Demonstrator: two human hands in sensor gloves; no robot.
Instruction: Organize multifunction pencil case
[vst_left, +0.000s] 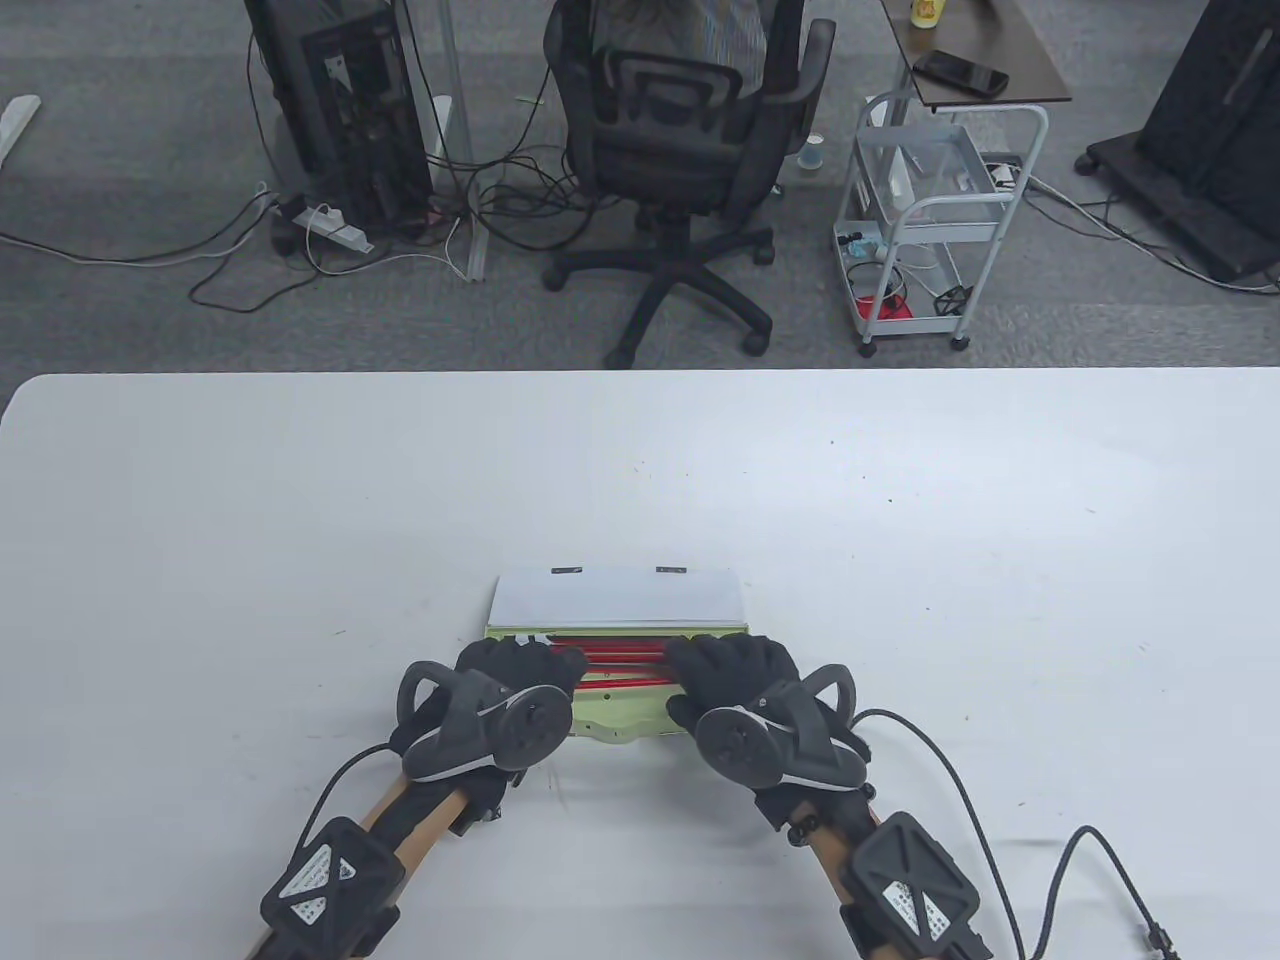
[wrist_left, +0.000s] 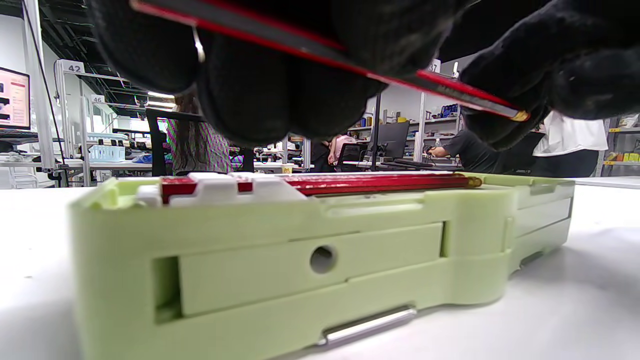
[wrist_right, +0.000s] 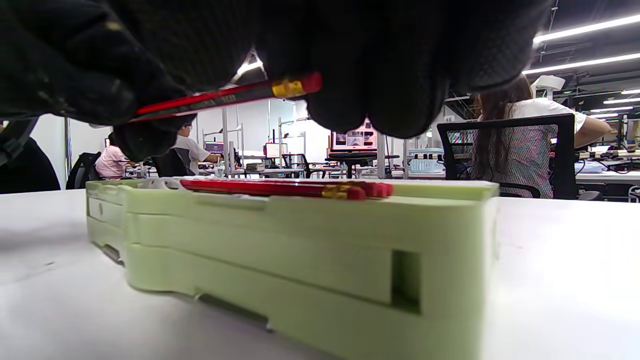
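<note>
A pale green pencil case (vst_left: 625, 716) lies open near the table's front edge, its white lid (vst_left: 618, 597) folded back. Several red pencils (vst_left: 625, 652) lie side by side in its top tray, also seen as pencils (wrist_left: 380, 182) and pencils (wrist_right: 280, 189). Both hands hover over the tray. My left hand (vst_left: 545, 665) and my right hand (vst_left: 705, 665) together hold one more red pencil (wrist_left: 320, 50) just above the case (wrist_left: 300, 270). Its gold band and eraser end (wrist_right: 295, 86) lie under the right fingers. The case (wrist_right: 300, 240) rests flat on the table.
The white table (vst_left: 300, 520) spreads wide on both sides and behind the case. A black cable (vst_left: 1050, 880) trails from my right wrist over the front right. Beyond the far edge stand an office chair (vst_left: 680, 130) and a white cart (vst_left: 930, 220).
</note>
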